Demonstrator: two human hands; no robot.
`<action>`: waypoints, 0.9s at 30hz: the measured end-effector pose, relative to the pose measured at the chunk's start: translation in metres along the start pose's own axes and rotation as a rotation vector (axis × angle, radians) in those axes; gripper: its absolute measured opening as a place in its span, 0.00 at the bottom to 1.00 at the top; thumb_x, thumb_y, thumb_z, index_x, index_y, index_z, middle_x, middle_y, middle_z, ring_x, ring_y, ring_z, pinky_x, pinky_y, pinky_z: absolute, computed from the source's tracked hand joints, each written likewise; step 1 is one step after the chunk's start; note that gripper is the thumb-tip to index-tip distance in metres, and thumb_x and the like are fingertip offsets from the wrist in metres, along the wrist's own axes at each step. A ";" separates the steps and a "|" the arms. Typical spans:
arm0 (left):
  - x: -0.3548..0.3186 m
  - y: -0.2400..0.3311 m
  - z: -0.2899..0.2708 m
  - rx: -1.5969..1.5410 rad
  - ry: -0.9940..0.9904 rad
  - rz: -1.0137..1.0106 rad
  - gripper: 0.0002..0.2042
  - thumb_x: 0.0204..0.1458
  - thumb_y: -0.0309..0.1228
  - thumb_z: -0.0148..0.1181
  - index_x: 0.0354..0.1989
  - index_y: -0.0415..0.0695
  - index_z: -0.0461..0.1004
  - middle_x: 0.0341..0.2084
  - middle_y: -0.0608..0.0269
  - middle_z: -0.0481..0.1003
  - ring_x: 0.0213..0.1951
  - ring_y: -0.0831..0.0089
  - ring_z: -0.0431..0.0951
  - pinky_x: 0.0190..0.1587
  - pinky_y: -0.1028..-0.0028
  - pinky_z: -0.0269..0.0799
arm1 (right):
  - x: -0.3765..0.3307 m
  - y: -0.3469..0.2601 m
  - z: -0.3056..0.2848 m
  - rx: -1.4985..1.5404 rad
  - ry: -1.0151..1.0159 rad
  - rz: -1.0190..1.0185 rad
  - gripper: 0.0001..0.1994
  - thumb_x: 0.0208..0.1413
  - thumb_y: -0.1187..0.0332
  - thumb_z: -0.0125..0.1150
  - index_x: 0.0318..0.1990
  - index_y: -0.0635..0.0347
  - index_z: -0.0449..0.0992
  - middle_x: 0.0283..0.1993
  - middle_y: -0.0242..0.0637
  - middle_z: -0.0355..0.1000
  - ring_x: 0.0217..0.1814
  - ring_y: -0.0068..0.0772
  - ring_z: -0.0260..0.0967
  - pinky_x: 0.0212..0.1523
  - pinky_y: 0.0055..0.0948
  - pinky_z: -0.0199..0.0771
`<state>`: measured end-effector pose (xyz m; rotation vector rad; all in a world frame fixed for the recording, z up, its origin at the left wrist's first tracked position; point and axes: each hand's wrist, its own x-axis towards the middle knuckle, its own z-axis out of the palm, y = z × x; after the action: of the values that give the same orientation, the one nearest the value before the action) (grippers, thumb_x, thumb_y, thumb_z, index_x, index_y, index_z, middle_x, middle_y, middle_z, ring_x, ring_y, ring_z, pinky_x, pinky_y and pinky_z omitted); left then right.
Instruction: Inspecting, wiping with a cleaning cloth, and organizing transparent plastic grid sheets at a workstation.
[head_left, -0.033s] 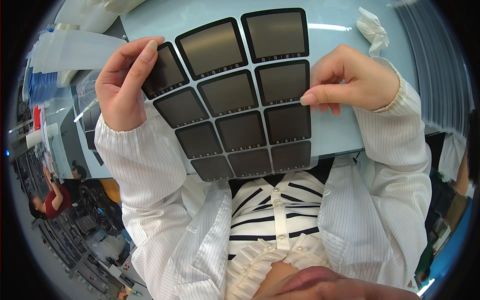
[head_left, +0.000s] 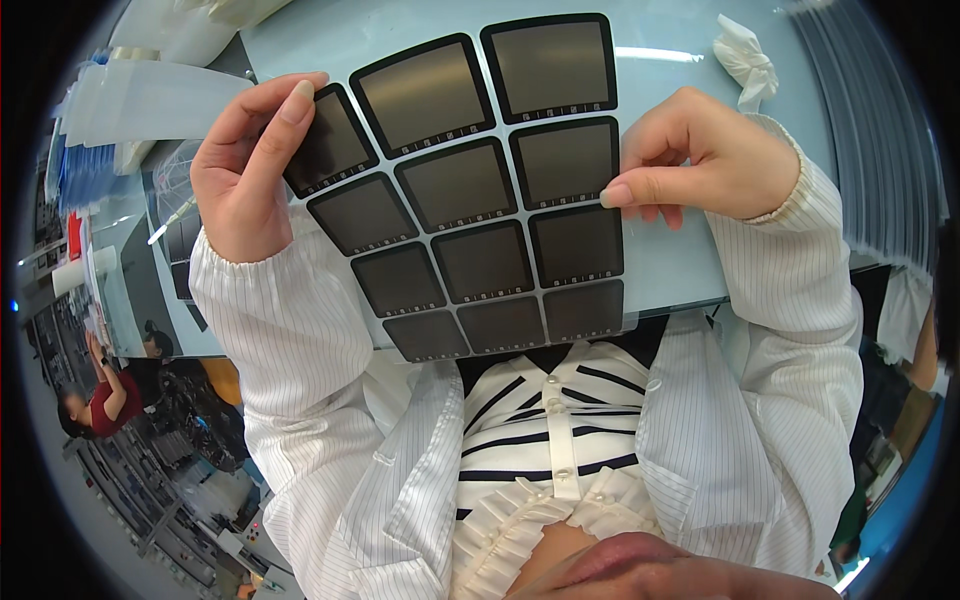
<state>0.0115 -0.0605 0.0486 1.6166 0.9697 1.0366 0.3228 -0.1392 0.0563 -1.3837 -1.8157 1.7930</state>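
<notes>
Between my two hands is a clear sheet (head_left: pixel 388 163) printed with rows of dark rounded panels, each framed in black with a line of small marks along its lower edge. My left hand (head_left: pixel 245 165) pinches the sheet at its upper left corner, thumb on top. On the right edge, about midway down, the thumb and fingers of my right hand (head_left: pixel 690 160) grip it. The sheet is held raised and tilted over the table's near edge, its lower end close to my striped shirt. Light glares off the upper panels.
Below the sheet lies a pale glass-topped table (head_left: pixel 680 260). A crumpled white cloth (head_left: pixel 746 62) rests at its far right. Stacked translucent sheets (head_left: pixel 890 150) stand along the right, and more film sheets (head_left: pixel 150 100) lie at the left. Another person (head_left: pixel 105 400) is farther off, left.
The sheet has tilted very slightly, its far right part shifting a touch upward. Both hands keep the same grip and place.
</notes>
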 end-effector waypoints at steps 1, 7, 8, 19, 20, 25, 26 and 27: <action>0.000 -0.001 0.000 0.006 0.018 0.005 0.11 0.52 0.27 0.61 0.42 0.38 0.76 0.36 0.63 0.77 0.38 0.78 0.75 0.45 0.80 0.67 | 0.000 -0.001 0.000 -0.003 0.028 0.026 0.14 0.53 0.64 0.62 0.22 0.66 0.77 0.18 0.32 0.71 0.18 0.19 0.67 0.20 0.18 0.69; 0.005 -0.004 0.001 0.205 0.227 0.013 0.16 0.50 0.30 0.63 0.48 0.40 0.74 0.41 0.64 0.75 0.39 0.76 0.75 0.47 0.79 0.68 | 0.001 -0.001 -0.001 -0.011 0.058 0.084 0.14 0.55 0.64 0.60 0.22 0.66 0.76 0.19 0.32 0.72 0.17 0.19 0.67 0.19 0.16 0.67; 0.005 -0.001 0.005 0.203 0.248 0.013 0.15 0.51 0.30 0.63 0.47 0.40 0.74 0.39 0.63 0.75 0.39 0.75 0.75 0.43 0.78 0.69 | 0.002 0.000 -0.001 -0.011 0.059 0.084 0.14 0.55 0.64 0.60 0.22 0.66 0.76 0.19 0.32 0.72 0.17 0.19 0.67 0.19 0.16 0.67; -0.012 0.014 0.032 0.069 -0.685 -0.067 0.11 0.49 0.26 0.62 0.40 0.38 0.76 0.28 0.65 0.74 0.30 0.79 0.74 0.32 0.82 0.70 | 0.012 0.003 0.008 0.221 0.326 0.126 0.16 0.60 0.60 0.54 0.25 0.62 0.67 0.16 0.31 0.68 0.11 0.20 0.67 0.11 0.14 0.60; -0.012 0.014 0.036 0.103 -0.740 -0.034 0.11 0.47 0.27 0.64 0.40 0.39 0.76 0.27 0.65 0.73 0.30 0.80 0.74 0.30 0.82 0.69 | 0.014 0.003 0.010 0.227 0.331 0.123 0.16 0.60 0.60 0.54 0.25 0.62 0.67 0.16 0.31 0.68 0.11 0.20 0.67 0.11 0.14 0.60; -0.013 0.005 0.053 0.344 -0.847 0.214 0.15 0.38 0.35 0.72 0.35 0.44 0.78 0.22 0.67 0.70 0.25 0.75 0.71 0.24 0.78 0.65 | 0.019 0.011 0.012 -0.097 0.548 0.075 0.16 0.59 0.61 0.54 0.22 0.61 0.68 0.14 0.28 0.66 0.09 0.18 0.63 0.10 0.14 0.57; -0.016 0.003 0.057 0.353 -0.796 0.253 0.14 0.37 0.37 0.71 0.32 0.45 0.78 0.22 0.66 0.69 0.24 0.72 0.70 0.24 0.76 0.65 | 0.018 0.007 0.011 -0.092 0.551 0.074 0.16 0.59 0.61 0.54 0.22 0.61 0.68 0.14 0.28 0.66 0.09 0.18 0.63 0.10 0.14 0.57; -0.017 0.003 0.058 0.355 -0.801 0.253 0.14 0.37 0.37 0.71 0.32 0.45 0.78 0.22 0.66 0.69 0.24 0.72 0.70 0.24 0.76 0.65 | 0.017 0.001 0.009 0.007 0.508 0.082 0.17 0.59 0.62 0.55 0.21 0.61 0.68 0.14 0.28 0.66 0.10 0.17 0.63 0.10 0.14 0.57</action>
<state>0.0606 -0.0935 0.0375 2.2301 0.4123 0.2888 0.3078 -0.1332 0.0464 -1.7350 -1.4976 1.3116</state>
